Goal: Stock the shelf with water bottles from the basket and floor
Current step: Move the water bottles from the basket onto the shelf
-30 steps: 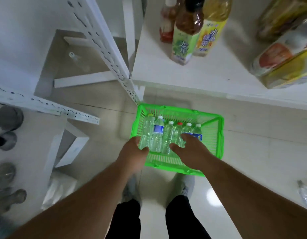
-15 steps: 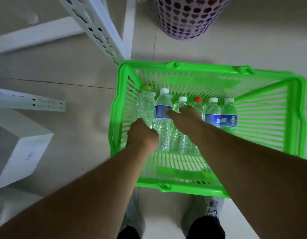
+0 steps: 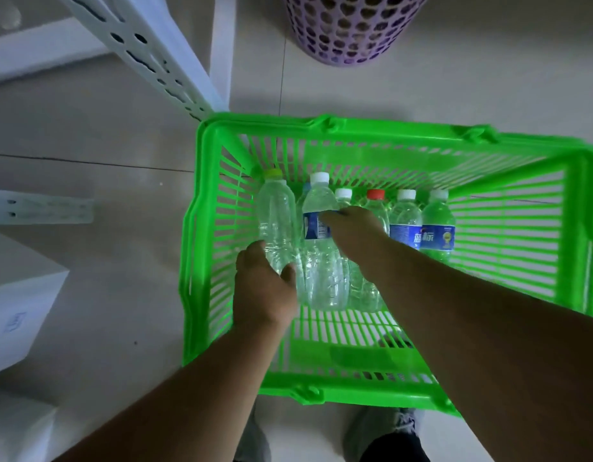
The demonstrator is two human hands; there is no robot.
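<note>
A green plastic basket [image 3: 388,130] stands on the floor at my feet. Several water bottles lie side by side in it, caps pointing away from me. My left hand [image 3: 263,295] is closed around the base of the clear bottle with the yellow-green cap [image 3: 276,211] at the left end. My right hand [image 3: 353,233] reaches over the row, its fingers curled on the neighbouring white-capped bottle with a blue label [image 3: 323,271]. Further right lie a red-capped bottle [image 3: 375,195] and two blue-labelled bottles [image 3: 436,228]. The shelf boards are out of view.
A white perforated shelf upright [image 3: 148,51] rises just beyond the basket's left corner. A purple perforated bin [image 3: 351,31] stands behind the basket. A white box [image 3: 18,305] sits on the floor to the left. My shoes [image 3: 381,428] are below the basket.
My head has dropped closer to the basket, so the shelf with drinks is gone from view. Both hands have gone in among the bottles and closed on the two leftmost ones.
</note>
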